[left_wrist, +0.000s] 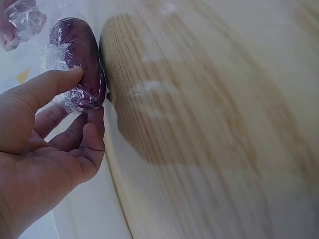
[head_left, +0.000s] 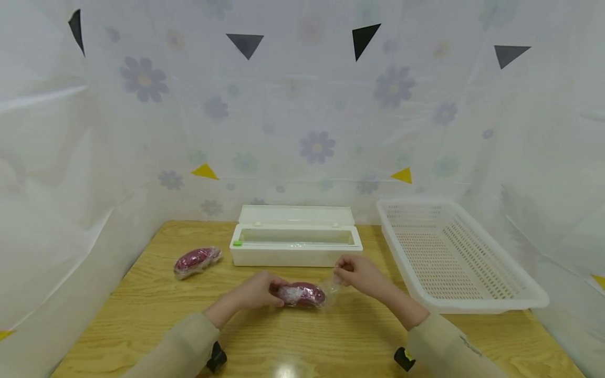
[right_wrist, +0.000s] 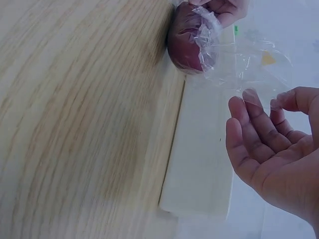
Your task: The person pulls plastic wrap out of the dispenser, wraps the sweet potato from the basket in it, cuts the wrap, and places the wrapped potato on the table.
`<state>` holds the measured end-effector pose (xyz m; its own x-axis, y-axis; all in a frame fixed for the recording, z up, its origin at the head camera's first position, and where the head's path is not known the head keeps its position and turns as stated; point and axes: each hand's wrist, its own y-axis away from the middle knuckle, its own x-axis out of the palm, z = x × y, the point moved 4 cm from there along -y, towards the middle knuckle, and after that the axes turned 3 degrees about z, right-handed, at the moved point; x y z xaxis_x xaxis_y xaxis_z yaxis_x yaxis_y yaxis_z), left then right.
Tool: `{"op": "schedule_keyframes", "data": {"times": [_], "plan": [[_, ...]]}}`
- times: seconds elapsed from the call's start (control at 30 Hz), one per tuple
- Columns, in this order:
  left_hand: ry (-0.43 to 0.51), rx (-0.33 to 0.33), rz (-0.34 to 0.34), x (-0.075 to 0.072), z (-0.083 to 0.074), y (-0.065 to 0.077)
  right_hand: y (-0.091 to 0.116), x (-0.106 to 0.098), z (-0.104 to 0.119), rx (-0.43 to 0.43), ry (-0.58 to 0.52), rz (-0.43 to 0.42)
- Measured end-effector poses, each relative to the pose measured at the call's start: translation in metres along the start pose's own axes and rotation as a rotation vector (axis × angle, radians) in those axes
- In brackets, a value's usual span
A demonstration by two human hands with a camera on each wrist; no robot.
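A purple-red sweet potato (head_left: 309, 295) in clear cling film lies on the wooden table in front of me. My left hand (head_left: 261, 290) grips its left end, and in the left wrist view the thumb lies on the wrapped side with fingers behind. Loose cling film (right_wrist: 249, 67) stretches off the right end. Between thumb and index finger my right hand (right_wrist: 279, 144) pinches the edge of this film, its other fingers loosely spread. Behind the hands stands a white cling film dispenser (head_left: 295, 257), its lid raised, with a green slider at the left.
A second wrapped sweet potato (head_left: 196, 261) lies to the left on the wooden table (head_left: 283, 346). At the right stands a white plastic basket (head_left: 482, 304) with slotted walls. A flowered white curtain (head_left: 279, 115) hangs behind and at both sides.
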<state>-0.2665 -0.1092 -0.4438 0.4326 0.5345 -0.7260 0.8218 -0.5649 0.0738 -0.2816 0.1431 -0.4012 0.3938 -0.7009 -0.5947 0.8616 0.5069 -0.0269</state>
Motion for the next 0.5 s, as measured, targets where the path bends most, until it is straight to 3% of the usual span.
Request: {"op": "schedule_keyframes", "data": {"times": [0.2, 0.5], "plan": [[-0.011, -0.003, 0.0, 0.001, 0.0, -0.002, -0.008, 0.01, 0.013, -0.034, -0.006, 0.021], [0.002, -0.01, -0.007, 0.001, -0.003, -0.001, -0.02, 0.031, 0.013, -0.059, -0.043, 0.039]]}}
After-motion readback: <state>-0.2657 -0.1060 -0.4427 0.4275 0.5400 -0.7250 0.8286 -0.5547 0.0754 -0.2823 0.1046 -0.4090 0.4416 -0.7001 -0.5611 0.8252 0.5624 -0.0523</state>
